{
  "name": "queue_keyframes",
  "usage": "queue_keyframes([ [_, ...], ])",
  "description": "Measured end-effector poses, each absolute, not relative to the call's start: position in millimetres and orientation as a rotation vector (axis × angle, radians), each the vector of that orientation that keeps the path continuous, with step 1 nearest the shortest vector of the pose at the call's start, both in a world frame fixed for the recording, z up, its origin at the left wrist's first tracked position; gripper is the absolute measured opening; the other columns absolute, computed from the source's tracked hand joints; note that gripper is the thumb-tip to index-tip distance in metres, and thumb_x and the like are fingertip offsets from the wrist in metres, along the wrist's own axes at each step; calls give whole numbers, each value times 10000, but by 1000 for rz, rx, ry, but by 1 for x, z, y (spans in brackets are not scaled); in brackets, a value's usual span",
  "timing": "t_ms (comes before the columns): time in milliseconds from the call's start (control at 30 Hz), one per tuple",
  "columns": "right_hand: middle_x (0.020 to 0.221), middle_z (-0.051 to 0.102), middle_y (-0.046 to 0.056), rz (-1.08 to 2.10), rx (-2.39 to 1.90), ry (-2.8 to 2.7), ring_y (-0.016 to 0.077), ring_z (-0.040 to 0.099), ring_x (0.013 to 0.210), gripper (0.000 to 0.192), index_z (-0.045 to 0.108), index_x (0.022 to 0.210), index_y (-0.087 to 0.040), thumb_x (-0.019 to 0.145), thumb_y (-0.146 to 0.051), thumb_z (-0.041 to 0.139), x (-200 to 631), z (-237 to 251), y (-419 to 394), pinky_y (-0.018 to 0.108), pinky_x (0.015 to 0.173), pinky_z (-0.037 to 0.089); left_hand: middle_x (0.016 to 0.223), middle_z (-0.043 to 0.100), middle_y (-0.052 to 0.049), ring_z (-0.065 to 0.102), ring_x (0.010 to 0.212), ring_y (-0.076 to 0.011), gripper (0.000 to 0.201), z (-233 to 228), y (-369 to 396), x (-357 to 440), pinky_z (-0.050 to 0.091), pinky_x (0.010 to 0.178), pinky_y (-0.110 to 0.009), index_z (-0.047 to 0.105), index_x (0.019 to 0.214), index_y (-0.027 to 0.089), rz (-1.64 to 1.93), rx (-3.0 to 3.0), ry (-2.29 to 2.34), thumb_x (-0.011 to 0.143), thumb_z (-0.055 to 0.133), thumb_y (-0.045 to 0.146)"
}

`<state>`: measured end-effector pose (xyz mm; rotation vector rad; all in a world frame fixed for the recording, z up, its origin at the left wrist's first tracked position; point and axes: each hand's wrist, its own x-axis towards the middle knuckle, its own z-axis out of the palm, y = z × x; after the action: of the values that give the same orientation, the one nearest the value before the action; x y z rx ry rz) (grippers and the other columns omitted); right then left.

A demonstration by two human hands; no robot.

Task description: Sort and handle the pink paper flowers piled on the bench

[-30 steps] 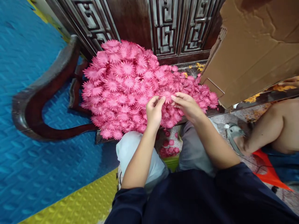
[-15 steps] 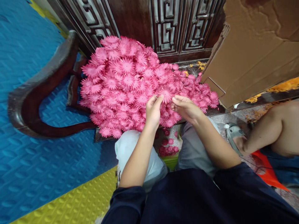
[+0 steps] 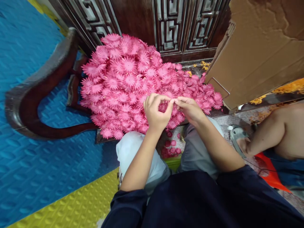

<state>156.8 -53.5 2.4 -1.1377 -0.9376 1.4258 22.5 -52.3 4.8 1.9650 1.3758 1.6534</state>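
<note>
A big heap of pink paper flowers (image 3: 128, 79) covers the seat of a dark carved wooden chair (image 3: 35, 91). My left hand (image 3: 155, 112) and my right hand (image 3: 190, 109) meet fingertip to fingertip over the heap's near edge. Both pinch one pink flower (image 3: 171, 100) between thumb and fingers; the fingers hide most of it. More pink flowers (image 3: 171, 147) lie on the floor between my knees.
A brown cardboard sheet (image 3: 258, 50) leans at the upper right, with orange flowers (image 3: 288, 87) behind it. Another person's arm and knee (image 3: 273, 136) sit at the right, beside a grey tool (image 3: 235, 134). Blue and yellow foam mats (image 3: 47, 177) cover the floor at left.
My hands have closed together: the left hand curled its fingers and moved right to meet the right hand's fingertips on the flower. The view shifted slightly.
</note>
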Motion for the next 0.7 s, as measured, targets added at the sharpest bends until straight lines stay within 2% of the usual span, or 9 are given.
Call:
queue_keyframes([
  [167, 611, 526, -42, 1518, -1099, -912, 73, 407, 578, 247, 654, 667, -182, 567, -374, 773, 158, 2, -54, 246, 582, 316, 800, 593, -14, 557, 814, -159, 130, 2, -46, 21, 434, 807, -319, 682, 784, 216, 1479, 1977, 1382, 753, 692, 342],
  [433, 590, 527, -37, 1582, -1064, -871, 75, 398, 554, 258, 658, 642, -193, 539, -395, 783, 157, 2, -54, 248, 566, 320, 806, 646, -8, 582, 789, -142, 115, 5, -43, 14, 452, 769, -278, 697, 788, 214, 1407, 1804, 1184, 754, 689, 324],
  [600, 652, 575, -23, 1454, -1124, -947, 83, 441, 588, 260, 668, 684, -194, 574, -411, 758, 158, 7, -54, 252, 601, 369, 809, 638, -16, 567, 804, -162, 140, 5, -46, 17, 430, 813, -301, 685, 780, 220, 1414, 1845, 1301, 754, 680, 358],
  [700, 686, 594, -19, 1150, -1186, -975, 94, 481, 622, 228, 659, 702, -206, 622, -402, 742, 180, 15, -52, 264, 643, 400, 810, 610, -19, 553, 812, -162, 157, 1, -47, 20, 411, 836, -303, 649, 849, 211, 1456, 1865, 1380, 798, 623, 356],
])
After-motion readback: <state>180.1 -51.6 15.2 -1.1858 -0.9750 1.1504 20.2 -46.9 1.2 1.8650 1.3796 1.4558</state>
